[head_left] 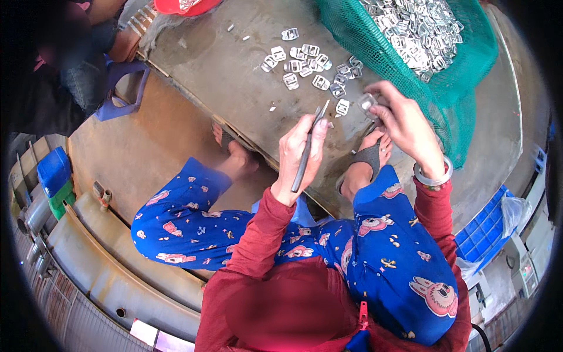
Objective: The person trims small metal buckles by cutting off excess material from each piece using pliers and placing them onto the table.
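A dark tool (pixel 303 163) is pinched in the left hand (pixel 300 148), its middle partly hidden by the fingers. A blurred metal buckle (pixel 367 103) is pinched in the right hand (pixel 409 124), right of the tool's tip. Loose buckles (pixel 321 83) are scattered beyond. The green net (pixel 466 114), far right, is cut off, as is a red bowl (pixel 169 7).

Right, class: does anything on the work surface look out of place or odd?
Two small pale bits lie left of the loose metal parts; they look stray, apart and without the parts' framed shape.
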Action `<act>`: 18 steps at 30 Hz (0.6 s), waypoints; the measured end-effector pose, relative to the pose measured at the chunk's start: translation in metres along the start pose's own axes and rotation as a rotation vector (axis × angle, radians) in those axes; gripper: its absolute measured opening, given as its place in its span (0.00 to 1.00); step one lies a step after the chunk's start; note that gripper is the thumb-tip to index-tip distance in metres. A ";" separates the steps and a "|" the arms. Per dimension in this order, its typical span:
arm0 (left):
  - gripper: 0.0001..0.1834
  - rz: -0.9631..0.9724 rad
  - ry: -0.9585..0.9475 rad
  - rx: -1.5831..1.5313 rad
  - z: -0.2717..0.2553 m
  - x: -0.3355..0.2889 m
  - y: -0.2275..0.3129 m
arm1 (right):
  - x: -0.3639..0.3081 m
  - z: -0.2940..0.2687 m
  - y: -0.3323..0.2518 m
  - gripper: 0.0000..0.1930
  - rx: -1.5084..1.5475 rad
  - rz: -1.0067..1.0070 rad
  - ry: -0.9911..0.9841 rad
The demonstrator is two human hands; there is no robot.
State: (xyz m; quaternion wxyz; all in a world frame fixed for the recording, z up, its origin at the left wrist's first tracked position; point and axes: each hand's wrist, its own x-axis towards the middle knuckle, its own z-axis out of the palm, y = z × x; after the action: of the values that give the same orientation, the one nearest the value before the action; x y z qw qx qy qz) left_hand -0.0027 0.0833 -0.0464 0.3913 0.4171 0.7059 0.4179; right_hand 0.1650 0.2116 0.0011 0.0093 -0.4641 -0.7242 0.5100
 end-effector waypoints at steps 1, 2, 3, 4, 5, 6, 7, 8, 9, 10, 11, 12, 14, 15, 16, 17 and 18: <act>0.10 -0.004 -0.015 0.023 0.000 0.002 -0.001 | 0.002 0.000 0.001 0.14 -0.114 0.018 -0.028; 0.10 -0.005 -0.015 0.026 0.000 0.003 -0.002 | 0.003 0.002 0.002 0.13 -0.226 0.031 -0.063; 0.10 0.017 0.004 0.025 -0.001 0.004 -0.003 | 0.005 0.001 -0.001 0.12 -0.038 0.027 -0.130; 0.11 0.037 0.016 0.012 0.000 0.003 -0.001 | 0.002 -0.002 -0.005 0.11 0.145 0.035 -0.195; 0.11 0.043 0.011 0.005 0.001 0.002 0.002 | 0.003 0.002 0.010 0.11 0.139 0.039 -0.186; 0.11 0.063 0.012 0.010 0.002 0.002 0.001 | 0.007 0.010 0.041 0.11 -0.022 -0.140 -0.072; 0.11 0.067 0.023 0.026 -0.001 -0.001 -0.001 | 0.012 0.016 0.039 0.12 -0.175 -0.323 0.025; 0.10 0.050 -0.007 0.046 -0.004 -0.001 -0.003 | 0.001 0.010 0.025 0.12 0.221 0.105 -0.224; 0.10 0.045 -0.008 0.049 -0.005 -0.004 -0.002 | 0.003 0.012 0.029 0.12 0.225 0.108 -0.229; 0.12 0.048 -0.071 0.037 -0.006 0.000 0.007 | 0.011 0.012 0.034 0.12 0.316 0.168 -0.259; 0.15 0.052 -0.135 0.025 -0.006 0.002 0.011 | 0.015 0.011 0.036 0.13 0.409 0.227 -0.290; 0.20 0.243 -0.097 0.032 0.003 0.005 0.001 | 0.011 0.012 0.034 0.13 0.478 0.265 -0.289; 0.21 0.256 -0.106 0.002 0.009 0.007 0.000 | 0.007 0.018 0.027 0.13 0.544 0.266 -0.323; 0.21 0.272 -0.117 -0.034 0.012 0.007 0.000 | 0.007 0.020 0.025 0.13 0.606 0.269 -0.353; 0.17 0.274 -0.118 -0.058 0.015 0.007 -0.001 | 0.008 0.022 0.023 0.14 0.573 0.227 -0.356; 0.17 0.272 -0.115 -0.061 0.014 0.008 -0.003 | 0.007 0.021 0.020 0.14 0.570 0.228 -0.358; 0.14 0.213 -0.195 -0.057 0.010 0.010 -0.005 | 0.006 0.019 0.014 0.14 0.468 0.217 -0.398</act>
State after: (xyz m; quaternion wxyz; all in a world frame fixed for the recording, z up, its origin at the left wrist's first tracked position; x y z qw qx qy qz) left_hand 0.0019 0.0934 -0.0567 0.4232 0.5169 0.6040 0.4345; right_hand 0.1615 0.2026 -0.0209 -0.0806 -0.4149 -0.5211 0.7415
